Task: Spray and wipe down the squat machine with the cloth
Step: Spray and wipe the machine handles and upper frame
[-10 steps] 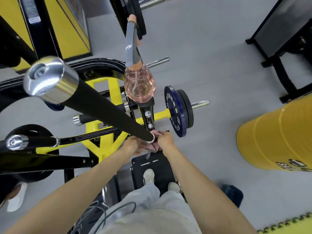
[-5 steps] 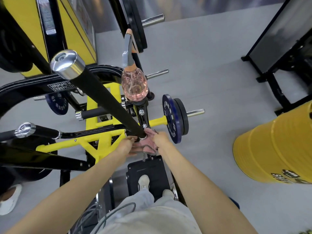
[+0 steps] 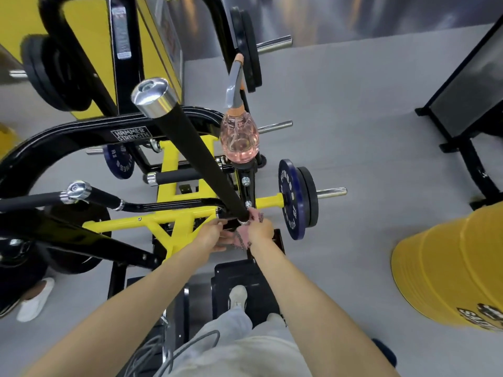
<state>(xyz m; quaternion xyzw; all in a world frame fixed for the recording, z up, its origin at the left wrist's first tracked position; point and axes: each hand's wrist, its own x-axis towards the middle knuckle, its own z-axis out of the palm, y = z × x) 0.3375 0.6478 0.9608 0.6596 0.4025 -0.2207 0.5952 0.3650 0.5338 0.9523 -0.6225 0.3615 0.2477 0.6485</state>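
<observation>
The yellow and black squat machine [image 3: 174, 221] fills the left and middle of the view. A long black handle [image 3: 196, 156] with a chrome cap rises toward me. At its lower end both hands meet on a pink patterned cloth [image 3: 243, 238]. My right hand [image 3: 260, 229] grips the cloth against the handle's base. My left hand [image 3: 209, 236] holds the cloth's lower part from the left. A clear pink spray bottle [image 3: 239, 140] with a grey trigger stands upright on the machine's post just beyond the hands.
A blue weight plate [image 3: 288, 202] sits on the yellow peg right of my hands. A yellow barrel [image 3: 449, 268] stands at the right. A black frame [image 3: 468, 110] is far right. My feet rest on a black footplate [image 3: 239, 270]. Another person's shoe [image 3: 35, 299] shows at the left.
My head has tilted up, so more of the machine's top shows. Both hands stay on the cloth at the handle's base, shifting only slightly.
</observation>
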